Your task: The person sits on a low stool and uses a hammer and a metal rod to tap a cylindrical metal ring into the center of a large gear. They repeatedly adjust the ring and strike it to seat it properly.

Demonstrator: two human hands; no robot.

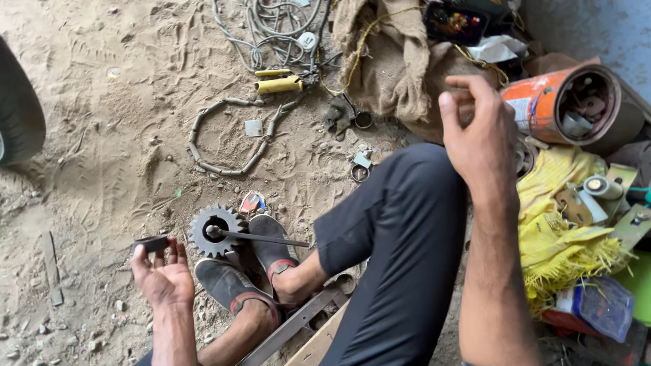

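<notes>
**A:** Head view first. What does the left hand point(163, 274) have?

**B:** Its grip is closed on a small dark metal piece point(152, 242), pinched in the fingertips, low on the left over the sandy floor point(102, 102). Just right of it is a toothed gear point(215, 230) with a thin rod point(264, 238) poking out. It sits at the tips of the sandals point(254, 271).

**A:** What could go wrong?

**B:** I think the small piece could slip and get lost in the sand. The gear could tip onto the toes.

**A:** And the right hand point(481, 132)?

**B:** It is up in the air, fingers half curled, holding nothing. The bent knee point(407, 217) is in its way. Further right are an orange can point(566, 105) and a yellow cloth point(559, 230), all messy.
</notes>
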